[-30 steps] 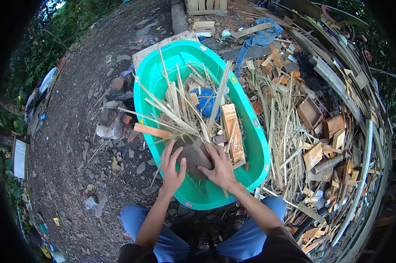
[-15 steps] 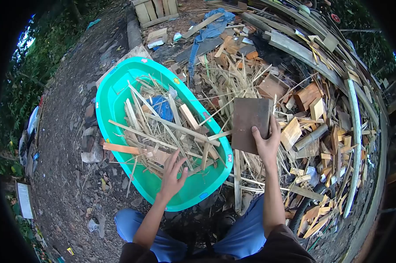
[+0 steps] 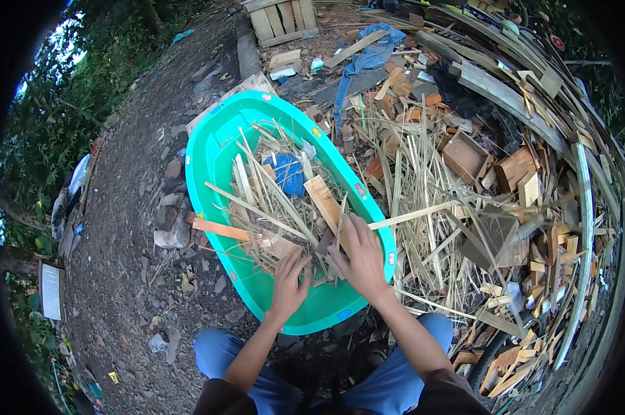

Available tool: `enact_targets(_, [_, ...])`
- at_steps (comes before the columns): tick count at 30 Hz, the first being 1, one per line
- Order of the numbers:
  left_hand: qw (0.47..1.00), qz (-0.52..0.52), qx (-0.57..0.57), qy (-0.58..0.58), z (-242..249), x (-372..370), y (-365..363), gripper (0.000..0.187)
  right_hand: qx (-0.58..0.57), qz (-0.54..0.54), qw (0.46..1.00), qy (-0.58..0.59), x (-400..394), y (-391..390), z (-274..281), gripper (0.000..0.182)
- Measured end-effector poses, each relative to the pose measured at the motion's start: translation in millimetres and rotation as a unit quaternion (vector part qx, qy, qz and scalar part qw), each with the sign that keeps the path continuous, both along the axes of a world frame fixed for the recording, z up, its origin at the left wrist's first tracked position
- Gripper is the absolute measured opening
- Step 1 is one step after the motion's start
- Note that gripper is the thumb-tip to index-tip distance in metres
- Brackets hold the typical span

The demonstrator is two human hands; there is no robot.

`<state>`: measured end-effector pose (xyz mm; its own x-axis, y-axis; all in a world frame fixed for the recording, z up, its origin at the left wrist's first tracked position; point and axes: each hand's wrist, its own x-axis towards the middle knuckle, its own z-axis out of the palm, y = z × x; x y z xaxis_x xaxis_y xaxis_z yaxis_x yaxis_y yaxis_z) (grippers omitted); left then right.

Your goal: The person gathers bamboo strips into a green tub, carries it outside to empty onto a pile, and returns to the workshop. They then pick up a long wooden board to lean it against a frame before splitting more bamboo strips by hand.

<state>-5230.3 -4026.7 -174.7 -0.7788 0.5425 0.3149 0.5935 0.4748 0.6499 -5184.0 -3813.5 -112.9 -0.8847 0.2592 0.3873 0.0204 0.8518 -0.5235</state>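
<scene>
Scraps [image 3: 285, 214] in tub [image 3: 208, 155] now under both hands; right hand [image 3: 362, 256] dropped board.

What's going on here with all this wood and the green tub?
A person crouches over a turquoise plastic tub filled with thin wood strips and offcuts. Both hands are down in the tub's near end: the left hand and the right hand rest among the scraps. A blue object lies in the tub under the strips. To the right lies a big scrap wood pile.
</scene>
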Motion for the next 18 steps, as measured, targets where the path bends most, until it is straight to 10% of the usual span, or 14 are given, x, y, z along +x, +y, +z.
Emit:
enact_targets(2, [1.000,0.013,0.004,-0.004,-2.3,-3.6,-7.0,0.037,-0.063,0.068,0.994,-0.048,-9.8,-15.1,-14.9,0.080])
enact_targets(7, [0.999,0.028,0.020,-0.026,1.4,-8.5,-26.8,0.027,0.185,0.006,0.970,-0.156,-37.7,-30.1,-43.5,0.112])
enact_targets(18, [0.999,-0.004,0.041,-0.005,-3.5,-14.9,-37.8,0.023,0.137,-0.044,0.973,-0.178,-61.6,-28.0,-77.5,0.097])
